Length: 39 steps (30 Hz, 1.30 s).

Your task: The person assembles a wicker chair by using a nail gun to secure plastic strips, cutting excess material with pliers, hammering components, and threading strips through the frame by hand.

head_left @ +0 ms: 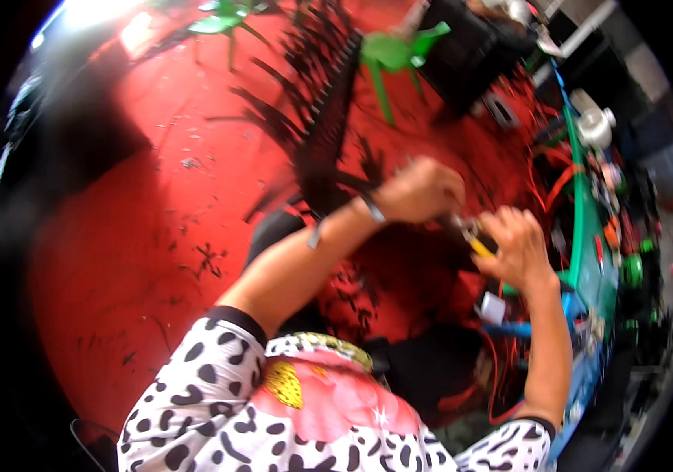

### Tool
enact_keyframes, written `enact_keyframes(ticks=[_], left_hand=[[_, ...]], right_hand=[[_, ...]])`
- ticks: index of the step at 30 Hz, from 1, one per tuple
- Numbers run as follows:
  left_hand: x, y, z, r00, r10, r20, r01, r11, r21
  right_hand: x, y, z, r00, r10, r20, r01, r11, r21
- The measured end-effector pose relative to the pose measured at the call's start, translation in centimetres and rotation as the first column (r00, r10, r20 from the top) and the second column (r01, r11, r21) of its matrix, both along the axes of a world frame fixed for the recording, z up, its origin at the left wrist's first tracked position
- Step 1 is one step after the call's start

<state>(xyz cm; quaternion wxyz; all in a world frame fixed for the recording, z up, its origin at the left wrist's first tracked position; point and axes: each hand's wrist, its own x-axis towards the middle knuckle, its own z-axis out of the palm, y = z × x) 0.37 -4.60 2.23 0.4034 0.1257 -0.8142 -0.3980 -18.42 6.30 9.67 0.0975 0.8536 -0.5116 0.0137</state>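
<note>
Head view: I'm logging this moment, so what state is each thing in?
Left hand: fingers curled; hold too blurred to tell
Right hand: closed around yellow-handled tool
Yellow-handled tool: held; open or shut unclear
Black strip bundle: strips fanned out
Nearer green chair: upright
Red floor: strewn with black scraps
Green-edged surface: cluttered

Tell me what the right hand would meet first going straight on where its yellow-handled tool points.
Probably the left hand: the right hand holds a yellow-handled pliers-like tool pointing up-left toward it. Blur may hide something small between them, and depth is unclear.
</note>
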Motion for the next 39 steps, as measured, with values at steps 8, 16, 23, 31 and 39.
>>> enact_keyframes(ticks=[8, 16, 23, 31, 39], left_hand=[[0.5, 0.3, -0.1, 0.998, -0.033, -0.054, 0.037, 0.996, 0.085], [1.1, 0.1, -0.1, 0.977, -0.103, -0.185, 0.165, 0.919, 0.358], [0.5, -0.2, -0.1, 0.987, -0.038, -0.158, 0.095, 0.924, 0.370], [0.9, -0.2, 0.3, 0.995, -0.010, -0.100, 0.047, 0.925, 0.376], [0.0, -0.3, -0.1, 0.999, -0.016, -0.049, 0.030, 0.949, 0.315]], right_hand=[[0.1, -0.2, -1.6, 0.989, 0.128, 0.071, -0.120, 0.987, -0.105], [-2.2, -0.3, -3.7, 0.829, -0.141, 0.541, 0.191, 0.981, -0.037], [-5.7, -1.1, -6.6, -0.069, -0.216, 0.974, 0.179, 0.958, 0.225], [-6.3, -1.2, -7.5, -0.132, -0.167, 0.977, 0.166, 0.968, 0.188], [-10.5, 3.8, -7.5, -0.267, 0.094, 0.959, 0.407, 0.913, 0.024]])
